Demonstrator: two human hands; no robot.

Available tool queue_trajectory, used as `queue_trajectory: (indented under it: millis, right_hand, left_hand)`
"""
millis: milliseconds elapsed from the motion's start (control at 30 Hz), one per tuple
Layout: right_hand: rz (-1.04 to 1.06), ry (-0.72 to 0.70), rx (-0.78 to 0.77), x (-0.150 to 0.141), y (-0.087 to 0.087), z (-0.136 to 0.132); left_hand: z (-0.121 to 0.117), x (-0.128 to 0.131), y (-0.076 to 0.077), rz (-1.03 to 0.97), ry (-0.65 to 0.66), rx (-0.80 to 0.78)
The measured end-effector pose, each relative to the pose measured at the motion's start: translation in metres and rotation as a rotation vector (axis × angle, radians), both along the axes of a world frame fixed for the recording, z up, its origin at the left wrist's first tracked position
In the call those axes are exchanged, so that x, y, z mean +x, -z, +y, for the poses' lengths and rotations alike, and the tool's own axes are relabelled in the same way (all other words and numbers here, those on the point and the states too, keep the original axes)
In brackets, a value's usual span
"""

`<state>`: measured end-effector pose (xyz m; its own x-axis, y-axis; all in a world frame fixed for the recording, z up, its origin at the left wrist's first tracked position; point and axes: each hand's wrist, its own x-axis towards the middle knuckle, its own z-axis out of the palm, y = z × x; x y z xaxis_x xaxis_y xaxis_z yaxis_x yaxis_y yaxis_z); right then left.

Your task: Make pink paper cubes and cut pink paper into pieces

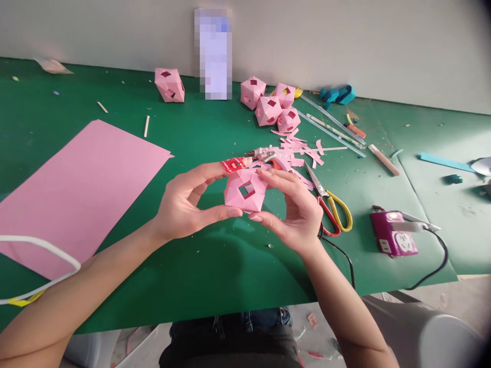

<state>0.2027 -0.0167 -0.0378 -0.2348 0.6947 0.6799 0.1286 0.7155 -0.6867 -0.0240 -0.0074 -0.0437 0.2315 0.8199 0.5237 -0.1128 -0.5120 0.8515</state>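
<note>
A folded pink paper polyhedron [233, 193] with a diamond-shaped hole facing me is held up between both hands above the table. My left hand [184, 199] grips its left side, thumb below and fingers above; a red patterned wrap covers one fingertip. On the other side my right hand [297, 209] pinches it with the thumb at the bottom and fingers on top. Pink paper scraps [297, 153] lie just behind, with scissors [326, 199] with red and yellow handles beside my right hand. Part of a pen-like tool [264, 153] shows behind the polyhedron.
Several finished pink polyhedra [268, 110] cluster by the wall, and a single polyhedron [170, 86] stands left of a blurred upright screen [215, 56]. Large pink paper sheets [88, 189] cover the left. At right sit a purple box [393, 235] with a black cord and clear sticks [337, 133].
</note>
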Motion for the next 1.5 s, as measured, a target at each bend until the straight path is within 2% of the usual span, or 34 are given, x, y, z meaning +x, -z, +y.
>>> queue_trajectory:
  millis: [167,333,400,533,633,767,933,1233,1500]
  right_hand:
    - [-0.072,0.011,0.098,0.004,-0.003,0.004]
    - [-0.155,0.066,0.142,0.003,-0.004,0.000]
    - [-0.127,0.047,0.057,0.000,-0.004,-0.005]
    - [0.060,-0.071,-0.226,-0.007,-0.004,-0.013]
    - [0.120,-0.043,-0.295,-0.012,-0.003,-0.016]
    - [0.135,0.041,-0.278,-0.016,0.001,-0.016]
    - [0.201,0.028,-0.264,-0.019,0.001,-0.017]
    - [0.122,0.096,-0.168,-0.019,0.000,-0.018]
    - [0.013,0.220,0.118,-0.023,-0.007,-0.021]
  left_hand:
    - [-0.002,-0.006,-0.007,0.122,0.032,-0.065]
    - [-0.002,-0.003,-0.013,0.064,0.081,-0.034]
    - [-0.004,0.002,-0.016,-0.020,0.056,-0.026]
    - [-0.011,0.012,-0.022,-0.093,-0.062,-0.101]
    - [-0.016,0.016,-0.025,-0.084,-0.118,-0.126]
    - [-0.018,0.018,-0.025,-0.069,-0.147,-0.089]
    - [-0.018,0.017,-0.021,-0.037,-0.117,-0.018]
    - [-0.018,0.014,-0.017,0.018,-0.121,0.053]
    - [-0.020,0.018,-0.016,-0.010,-0.139,0.047]
